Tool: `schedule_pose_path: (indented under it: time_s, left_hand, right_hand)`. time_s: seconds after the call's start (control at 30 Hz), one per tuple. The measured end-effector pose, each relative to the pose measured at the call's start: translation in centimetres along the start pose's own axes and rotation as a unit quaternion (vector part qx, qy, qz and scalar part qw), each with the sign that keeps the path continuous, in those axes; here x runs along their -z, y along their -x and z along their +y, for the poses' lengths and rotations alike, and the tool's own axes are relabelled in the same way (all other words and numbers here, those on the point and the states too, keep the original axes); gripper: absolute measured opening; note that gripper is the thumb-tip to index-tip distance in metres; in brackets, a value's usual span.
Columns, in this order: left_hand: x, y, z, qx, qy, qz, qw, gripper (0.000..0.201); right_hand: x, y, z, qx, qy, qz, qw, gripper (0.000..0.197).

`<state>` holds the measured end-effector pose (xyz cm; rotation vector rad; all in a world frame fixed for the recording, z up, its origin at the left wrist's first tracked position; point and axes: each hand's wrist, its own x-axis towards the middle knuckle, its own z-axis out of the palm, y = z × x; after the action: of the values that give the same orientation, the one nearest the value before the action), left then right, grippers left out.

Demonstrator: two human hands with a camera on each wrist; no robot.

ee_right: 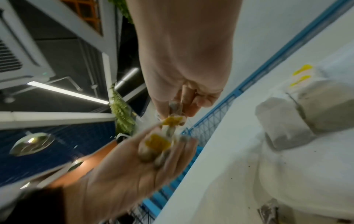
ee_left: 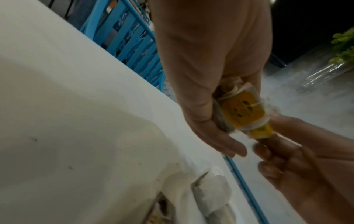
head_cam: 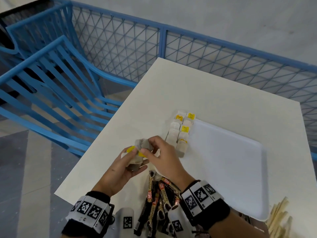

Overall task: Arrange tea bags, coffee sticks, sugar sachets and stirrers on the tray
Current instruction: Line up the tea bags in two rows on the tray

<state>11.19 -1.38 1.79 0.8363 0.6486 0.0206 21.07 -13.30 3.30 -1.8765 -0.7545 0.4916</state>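
The left hand [head_cam: 123, 167] cupped a bundle of tea bags [head_cam: 137, 157] above the bench [head_cam: 171, 93]. The right hand [head_cam: 163, 155], nearer the tray [head_cam: 240, 169], pinched one bag. The laid row [head_cam: 180, 134] ran toward 12 o'clock; the tray lay at 3 o'clock.

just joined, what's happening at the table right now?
A person is sorting tea bags. The left hand holds a small bunch of tea bags, and the right hand pinches one at the top of it. A double row of tea bags lies along the left edge of the white tray. Coffee sticks and stirrers wait near the table's front edge.
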Motion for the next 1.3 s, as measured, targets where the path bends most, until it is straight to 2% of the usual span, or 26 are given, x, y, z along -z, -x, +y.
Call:
schedule_pose_path:
  time_s: [0.13, 0.23, 0.3, 0.4, 0.5, 0.6, 0.7, 0.93, 1.03, 1.3]
  left_hand:
    - [-0.7, 0.1, 0.1, 0.003, 0.001, -0.026, 1.0, 0.067]
    - [-0.8, 0.1, -0.1, 0.003, -0.001, -0.029, 1.0, 0.079]
    - [-0.8, 0.2, -0.3, 0.006, -0.001, -0.035, 0.999, 0.076]
    - [-1.2, 0.3, -0.3, 0.009, -0.008, -0.054, 0.998, 0.063]
    - [-1.9, 0.4, -0.6, 0.003, -0.023, -0.071, 0.997, 0.077]
    - [-2.4, 0.5, -0.8, -0.004, -0.026, -0.086, 0.996, 0.078]
    - [-2.8, 0.7, -1.0, -0.006, -0.03, -0.093, 0.995, 0.078]
    - [-3.5, 0.9, -1.3, -0.005, -0.025, -0.108, 0.994, 0.077]
    - [-3.5, 0.8, -1.3, -0.009, -0.025, -0.103, 0.994, 0.08]
    - [-2.0, 0.5, -0.8, -0.033, -0.024, -0.049, 0.998, 0.088]
  right_hand:
    - [-0.2, 0.6, 0.6, 0.047, 0.11, -0.033, 0.992, 0.025]
    - [0.5, 1.0, 1.4, 0.055, 0.133, -0.054, 0.988, 0.031]
    - [1.3, 1.6, 1.5, 0.037, 0.1, -0.076, 0.991, 0.036]
    - [2.5, 2.3, 1.1, -0.058, -0.035, -0.104, 0.992, 0.032]
    - [3.2, 2.8, 0.8, -0.156, -0.171, -0.112, 0.966, 0.037]
    - [4.0, 3.1, 0.9, -0.176, -0.197, -0.115, 0.958, 0.034]
    - [4.7, 3.5, 1.1, -0.182, -0.23, -0.1, 0.951, 0.024]
    - [6.0, 4.7, 1.8, -0.181, -0.224, -0.039, 0.957, 0.012]
    - [6.4, 5.2, 2.3, -0.191, -0.27, -0.004, 0.944, 0.01]
    - [8.1, 6.5, 6.8, -0.268, -0.345, 0.108, 0.893, 0.023]
